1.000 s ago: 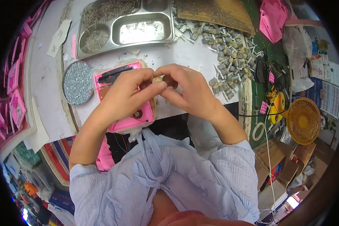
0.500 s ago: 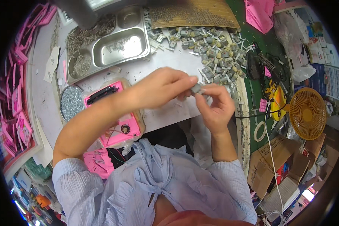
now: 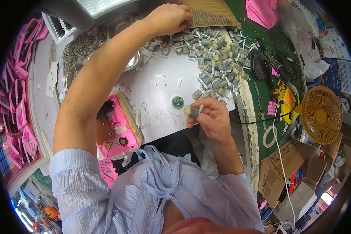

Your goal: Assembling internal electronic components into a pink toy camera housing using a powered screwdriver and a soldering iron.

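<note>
The left hand [image 3: 168,18] has left the right hand [image 3: 211,119], reaching to the motor pile [image 3: 210,54].

White work surface [image 3: 160,84], scuffed, with a green mat [image 3: 277,46] along its right edge. Heap of small motors [image 3: 210,54] at the far edge: silver-grey cans, white end caps. Small motor [image 3: 193,111] in the right hand [image 3: 212,119]: grey body, pale yellowish end. Round green cap [image 3: 178,102] near the surface's middle. Pink plastic housing [image 3: 119,124] at the near-left edge, brown board inside. Steel tray [image 3: 80,54] far left, grey. Fan [image 3: 320,114] orange-yellow, grille pattern. Shirt [image 3: 152,195] pale blue, fine crinkled stripe. Pink parts [image 3: 17,97] stacked beyond the left edge.
</note>
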The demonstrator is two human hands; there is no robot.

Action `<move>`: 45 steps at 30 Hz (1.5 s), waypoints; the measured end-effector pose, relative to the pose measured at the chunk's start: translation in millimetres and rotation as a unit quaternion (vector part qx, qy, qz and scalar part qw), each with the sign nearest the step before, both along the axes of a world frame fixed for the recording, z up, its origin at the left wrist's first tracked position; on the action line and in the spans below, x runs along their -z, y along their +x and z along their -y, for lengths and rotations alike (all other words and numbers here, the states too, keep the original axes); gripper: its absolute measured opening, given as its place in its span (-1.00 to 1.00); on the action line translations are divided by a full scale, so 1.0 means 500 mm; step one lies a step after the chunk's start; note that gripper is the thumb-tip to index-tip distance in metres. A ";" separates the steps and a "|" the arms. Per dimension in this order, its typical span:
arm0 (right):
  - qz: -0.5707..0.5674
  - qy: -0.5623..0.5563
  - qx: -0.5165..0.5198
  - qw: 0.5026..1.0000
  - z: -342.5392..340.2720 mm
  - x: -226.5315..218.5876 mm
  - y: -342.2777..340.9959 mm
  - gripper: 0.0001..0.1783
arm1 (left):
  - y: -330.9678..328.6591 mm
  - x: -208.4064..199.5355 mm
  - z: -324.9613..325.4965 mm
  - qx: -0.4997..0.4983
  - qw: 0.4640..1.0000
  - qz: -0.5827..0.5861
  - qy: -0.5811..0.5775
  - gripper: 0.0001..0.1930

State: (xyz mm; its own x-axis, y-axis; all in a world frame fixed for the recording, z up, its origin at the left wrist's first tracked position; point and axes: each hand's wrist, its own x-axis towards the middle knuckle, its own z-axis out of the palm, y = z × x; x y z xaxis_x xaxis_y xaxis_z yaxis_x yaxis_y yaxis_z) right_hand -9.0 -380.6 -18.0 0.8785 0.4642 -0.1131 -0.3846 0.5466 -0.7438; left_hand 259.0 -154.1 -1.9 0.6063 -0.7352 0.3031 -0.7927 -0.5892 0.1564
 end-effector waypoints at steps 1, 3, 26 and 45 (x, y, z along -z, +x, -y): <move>-0.003 0.001 -0.007 1.000 0.001 0.003 0.000 -0.58 | 0.004 -0.001 0.001 -0.003 1.000 -0.007 0.010 -0.86; 0.010 0.004 -0.004 1.000 -0.006 -0.003 0.003 -0.61 | 0.009 -0.001 0.004 -0.012 0.999 -0.021 0.028 -0.85; 0.074 -0.255 0.090 0.960 -0.015 -0.011 0.024 -0.87 | -0.030 -0.029 -0.012 -0.155 0.936 -0.092 -0.301 -0.80; 0.174 -0.552 0.069 0.812 -0.013 0.003 0.000 -0.89 | -0.772 -0.061 -0.222 -0.248 0.797 -0.388 -0.391 -0.88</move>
